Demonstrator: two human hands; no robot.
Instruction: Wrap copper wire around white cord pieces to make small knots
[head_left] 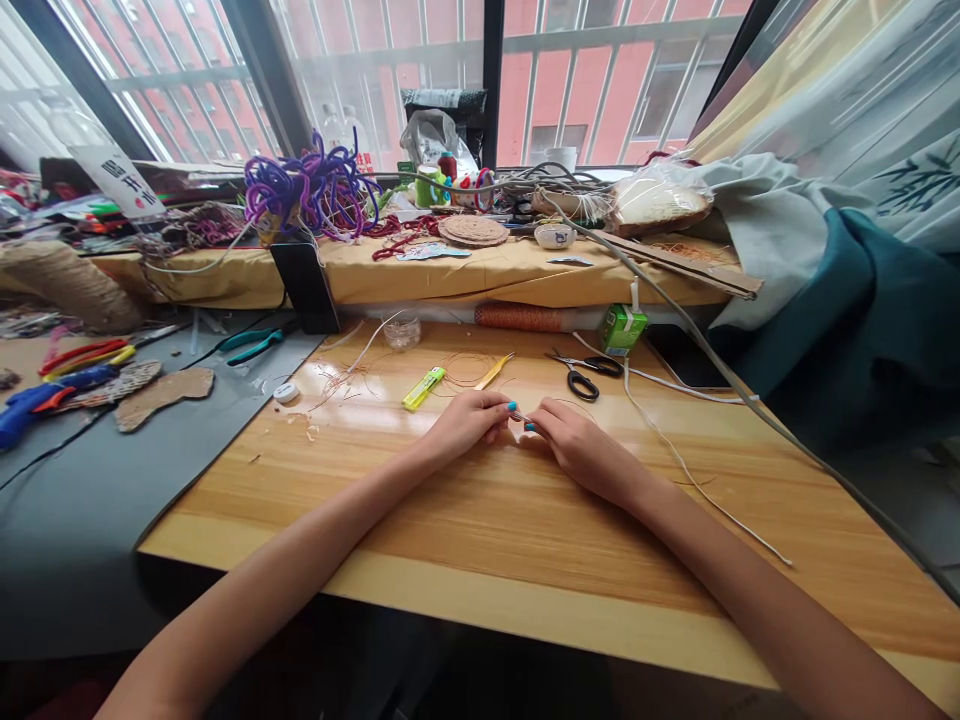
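Note:
My left hand (474,416) and my right hand (574,440) meet over the wooden table, thumbs and fingers pinched close together. Between the fingertips runs a short, thin, pale-reddish strand (519,417), and both hands grip it. Its ends are hidden by the fingers, and its exact kind is too small to tell. Just beyond the left hand lie a yellow pointed tool (495,371) and a loose coil of thin brown thread (457,368). A yellow-green lighter (424,388) rests to the left. Black-handled scissors (585,375) lie beyond the right hand.
A green drink carton (622,330) and a dark phone (686,357) stand at the back right. White cord (679,455) trails across the right side. At the left are a white cap (286,393), thread scraps and pliers (255,345). A cluttered ledge (450,275) runs behind.

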